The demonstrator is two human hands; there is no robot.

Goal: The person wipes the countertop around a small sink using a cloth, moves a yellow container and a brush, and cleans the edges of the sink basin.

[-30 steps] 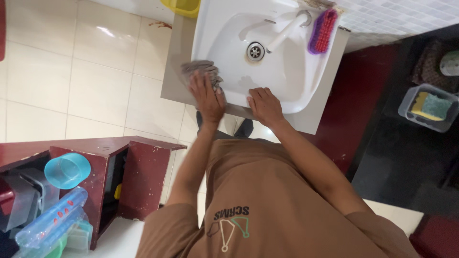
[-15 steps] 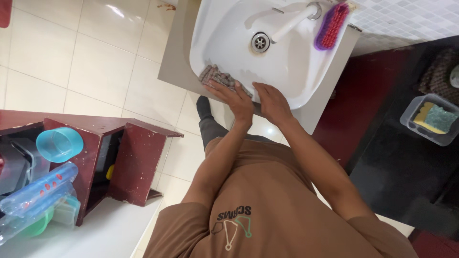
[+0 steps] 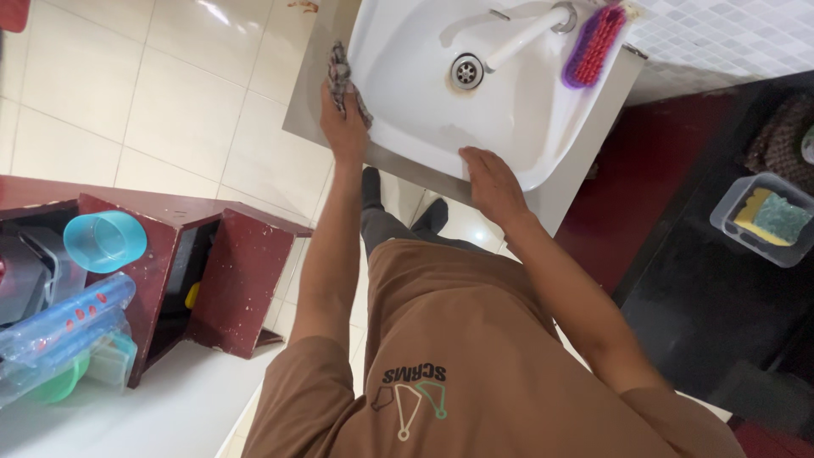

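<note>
White sink point(image 3: 517, 127) fills the view, its basin looking mostly clean with some wet sheen left near the front rim. Left hand point(image 3: 343, 127) grips a grey rag point(image 3: 342, 78) against the sink's left edge; right hand point(image 3: 492, 182) rests open, flat on the front rim, holding nothing.

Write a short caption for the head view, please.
Left hand presses grey cloth on white sink rim; right hand rests on front edge.

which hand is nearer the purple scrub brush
Right. The right hand rests on the sink's near rim, below the purple scrub brush; the left hand grips a rag at the far side.
</note>
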